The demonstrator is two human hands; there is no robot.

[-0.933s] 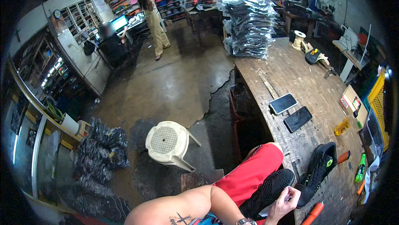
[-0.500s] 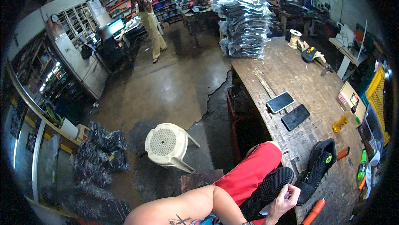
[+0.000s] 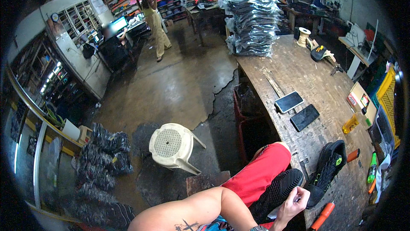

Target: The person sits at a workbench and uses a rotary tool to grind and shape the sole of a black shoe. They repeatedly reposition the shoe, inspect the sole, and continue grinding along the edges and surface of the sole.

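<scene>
My left hand (image 3: 294, 203) is closed, fingers curled into a pinch, at the near edge of the workbench. Anything between the fingertips is too small or hidden to make out. Just beside it, a black shoe (image 3: 277, 193) lies against my lap, its ridged sole showing. The hand overlaps this shoe's lower part. Another black shoe (image 3: 327, 169) with a bright green mark rests on the bench to the right. An awl with an orange handle (image 3: 323, 217) lies close to the hand on its right. My right hand is out of view.
Two phones (image 3: 289, 102) lie on the wooden workbench (image 3: 316, 77). Farther right are a yellow bottle (image 3: 350, 123), a green bottle (image 3: 372, 168) and a cardboard box (image 3: 361, 101). Bagged goods (image 3: 252, 24) are stacked at the far end. A white stool (image 3: 171, 145) stands left.
My left hand keeps its curled pose beside the shoe, with little visible movement. The view has shifted slightly, and the standing person in the background has changed arm position.
</scene>
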